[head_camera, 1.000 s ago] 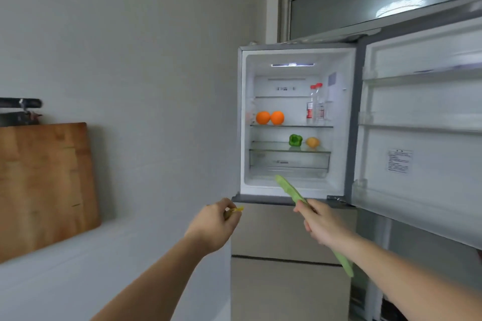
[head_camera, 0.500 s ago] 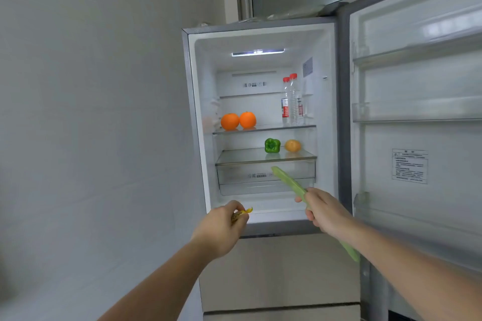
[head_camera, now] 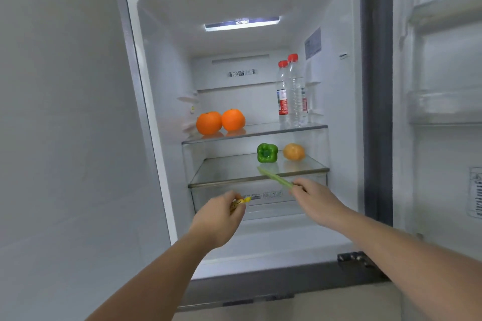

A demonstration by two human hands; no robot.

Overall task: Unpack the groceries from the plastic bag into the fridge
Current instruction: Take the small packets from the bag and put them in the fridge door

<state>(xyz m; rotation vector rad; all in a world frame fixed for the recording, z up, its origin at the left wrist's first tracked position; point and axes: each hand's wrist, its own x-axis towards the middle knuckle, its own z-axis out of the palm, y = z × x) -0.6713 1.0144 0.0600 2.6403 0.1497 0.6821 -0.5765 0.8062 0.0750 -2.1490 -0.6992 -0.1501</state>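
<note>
Pointing up-left into fridge (head_camera: 156, 122): green stalk (head_camera: 275, 178).

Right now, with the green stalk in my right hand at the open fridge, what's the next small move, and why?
Probably ease the right hand forward and lay the stalk on the lower shelf. Its tip already reaches over that shelf's front edge, and the glass left of the green pepper is bare. The left hand pinches something small and yellow.
</note>
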